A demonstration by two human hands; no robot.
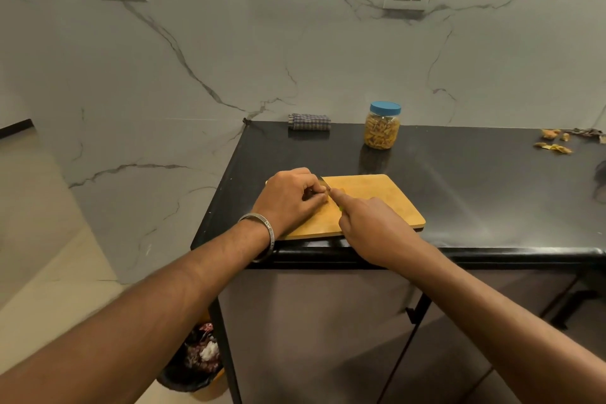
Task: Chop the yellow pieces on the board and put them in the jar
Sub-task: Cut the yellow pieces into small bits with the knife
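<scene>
Both forearms are bare all the way up, no sleeves showing anywhere in the shot. No gloves, and no rings that I can make out on either the left hand (292, 195) or the right hand (373, 226). The only thing worn is a plain silver metal bangle (264, 234) on the left wrist, a fairly thick band with some engraved lettering on its outer face, too small to read.

Board (377, 203) lies at counter (475, 193) front edge, both hands on its left part: left hand (292, 198) left of right hand (370, 228). Jar (382, 125) stands behind board, cloth (309, 121) left of jar at wall. Scraps (554, 141) far right. Bin (196, 357) on floor, below left.
</scene>
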